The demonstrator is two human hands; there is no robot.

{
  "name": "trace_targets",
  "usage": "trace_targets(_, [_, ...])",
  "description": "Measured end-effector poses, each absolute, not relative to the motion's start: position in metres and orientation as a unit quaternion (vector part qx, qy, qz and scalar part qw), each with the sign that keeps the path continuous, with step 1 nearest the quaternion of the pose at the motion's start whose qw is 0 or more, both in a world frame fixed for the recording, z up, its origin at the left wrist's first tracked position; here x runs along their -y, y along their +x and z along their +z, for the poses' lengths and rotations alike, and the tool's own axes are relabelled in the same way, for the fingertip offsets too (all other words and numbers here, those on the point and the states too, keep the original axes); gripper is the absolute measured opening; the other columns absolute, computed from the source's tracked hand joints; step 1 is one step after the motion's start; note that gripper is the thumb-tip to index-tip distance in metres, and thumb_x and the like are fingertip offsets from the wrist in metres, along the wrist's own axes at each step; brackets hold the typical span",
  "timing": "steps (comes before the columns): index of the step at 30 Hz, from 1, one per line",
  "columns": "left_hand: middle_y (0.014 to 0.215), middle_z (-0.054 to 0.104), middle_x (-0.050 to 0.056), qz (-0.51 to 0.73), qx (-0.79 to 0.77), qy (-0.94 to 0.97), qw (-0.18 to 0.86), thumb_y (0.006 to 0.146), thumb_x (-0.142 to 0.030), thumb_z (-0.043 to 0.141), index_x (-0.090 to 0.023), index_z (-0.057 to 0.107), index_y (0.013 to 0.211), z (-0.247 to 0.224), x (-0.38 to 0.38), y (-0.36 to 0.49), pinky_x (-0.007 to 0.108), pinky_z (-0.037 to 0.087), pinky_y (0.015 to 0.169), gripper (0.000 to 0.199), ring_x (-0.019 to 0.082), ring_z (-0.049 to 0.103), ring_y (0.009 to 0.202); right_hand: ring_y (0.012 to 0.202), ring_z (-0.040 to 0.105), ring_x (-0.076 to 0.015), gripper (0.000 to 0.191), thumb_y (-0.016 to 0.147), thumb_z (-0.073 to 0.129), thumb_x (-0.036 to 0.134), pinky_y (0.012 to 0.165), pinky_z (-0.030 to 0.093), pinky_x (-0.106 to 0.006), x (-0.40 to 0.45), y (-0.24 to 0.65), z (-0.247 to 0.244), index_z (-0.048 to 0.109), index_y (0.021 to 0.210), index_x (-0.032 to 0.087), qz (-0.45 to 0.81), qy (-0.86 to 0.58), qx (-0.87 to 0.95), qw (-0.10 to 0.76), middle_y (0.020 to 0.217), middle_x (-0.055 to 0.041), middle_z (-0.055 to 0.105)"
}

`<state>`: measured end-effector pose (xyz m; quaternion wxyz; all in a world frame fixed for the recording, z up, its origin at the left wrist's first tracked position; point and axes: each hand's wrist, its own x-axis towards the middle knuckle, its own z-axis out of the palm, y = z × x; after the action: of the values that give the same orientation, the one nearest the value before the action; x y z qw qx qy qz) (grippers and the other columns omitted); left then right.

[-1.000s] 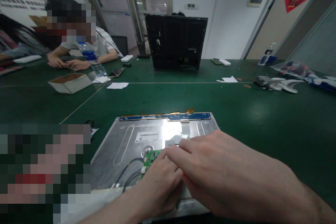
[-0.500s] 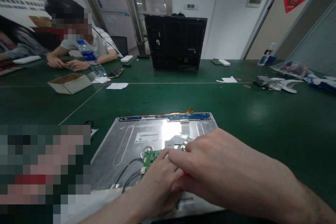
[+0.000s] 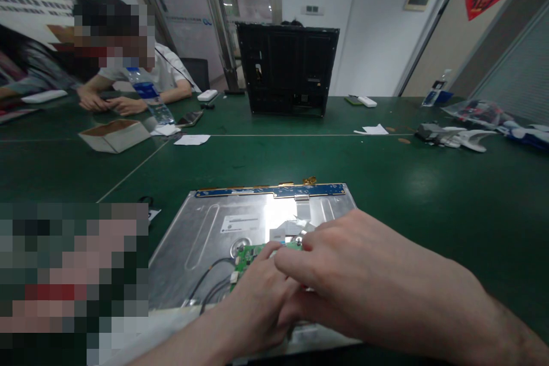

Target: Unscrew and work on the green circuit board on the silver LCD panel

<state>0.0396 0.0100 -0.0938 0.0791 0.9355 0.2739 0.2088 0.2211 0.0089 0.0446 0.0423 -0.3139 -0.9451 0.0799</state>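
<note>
A metal-backed display panel [image 3: 201,223] lies on the green table before me, with a blue circuit strip [image 3: 257,191] along its far edge. On its near half sits a green circuit board [image 3: 246,256], mostly covered by my hands. My left hand [image 3: 266,291] reaches over the board with its fingers bent and closed. Against it, my right hand [image 3: 343,269] is curled, thumb and fingers meeting at the left fingertips. A trace of red shows between the hands; what they grip is hidden. Black cables [image 3: 210,271] run from the board's left side.
Beyond the panel stands a black monitor housing [image 3: 287,68]. A paper box [image 3: 115,137], a tilted water bottle [image 3: 150,94] and paper scraps [image 3: 193,139] are at the left. Grey-white parts [image 3: 450,136] lie at the right. A person [image 3: 167,68] sits across the table.
My right hand has shifted very slightly, and a bit more of the green board shows beside its fingers. The red trace is less visible. The panel stays in place.
</note>
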Motion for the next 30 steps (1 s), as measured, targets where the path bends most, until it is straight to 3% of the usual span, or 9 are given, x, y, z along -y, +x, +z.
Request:
trace_targets(3, [0.088,0.069,0.000,0.193,-0.272,0.940,0.074,0.072,-0.012,0.045,-0.025,0.059,0.094,-0.0951,-0.0102,0.0381,0.039,0.042,0.093,0.029,0.023,0.064,0.088,0.054,0.052,-0.0132,0.010,0.094,0.055,0.025,0.048,0.023,-0.031,-0.0097,0.2207,0.0435,0.062,0.089,0.020,0.065,-0.303,0.950,0.047,0.071,0.0023,0.065])
trace_targets(6, [0.094,0.070,0.001,0.172,-0.264,0.947,0.058,0.075,-0.015,0.050,-0.024,0.061,0.094,-0.0965,-0.0117,0.0374,0.039,0.041,0.095,0.023,0.023,0.063,0.092,0.058,0.055,-0.0141,0.008,0.094,0.053,0.023,0.049,0.025,-0.031,-0.0088,0.2214,0.0419,0.061,0.096,0.020,0.059,-0.304,0.950,0.049,0.076,0.0021,0.067])
trace_targets(10, [0.101,0.071,0.003,0.180,-0.265,0.946,0.054,0.075,-0.016,0.051,-0.022,0.061,0.099,-0.0946,-0.0122,0.0378,0.036,0.040,0.096,0.026,0.023,0.061,0.095,0.068,0.061,-0.0158,0.013,0.090,0.055,0.019,0.051,0.031,-0.031,-0.0071,0.2219,0.0418,0.058,0.103,0.019,0.077,-0.314,0.945,0.044,0.084,0.0008,0.069])
trace_targets(14, [0.090,0.071,0.001,0.166,-0.276,0.946,0.040,0.075,-0.016,0.047,-0.024,0.063,0.093,-0.0931,-0.0104,0.0391,0.038,0.042,0.090,0.025,0.025,0.062,0.090,0.067,0.061,-0.0152,0.013,0.090,0.054,0.018,0.051,0.032,-0.031,-0.0072,0.2206,0.0426,0.057,0.103,0.021,0.081,-0.311,0.946,0.044,0.086,0.0018,0.069])
trace_targets(23, [0.088,0.070,-0.002,0.183,-0.276,0.942,0.056,0.069,-0.012,0.046,-0.026,0.062,0.096,-0.0939,-0.0108,0.0388,0.038,0.042,0.090,0.034,0.023,0.063,0.084,0.056,0.054,-0.0144,0.008,0.095,0.055,0.026,0.048,0.023,-0.031,-0.0093,0.2222,0.0404,0.061,0.096,0.021,0.061,-0.304,0.949,0.056,0.073,0.0035,0.065])
trace_targets(30, [0.099,0.069,0.003,0.182,-0.257,0.948,0.043,0.072,-0.016,0.050,-0.023,0.061,0.104,-0.1004,-0.0141,0.0380,0.038,0.042,0.092,0.034,0.025,0.060,0.096,0.067,0.061,-0.0148,0.013,0.090,0.055,0.017,0.051,0.030,-0.031,-0.0074,0.2216,0.0420,0.055,0.103,0.020,0.081,-0.310,0.946,0.048,0.084,0.0016,0.069])
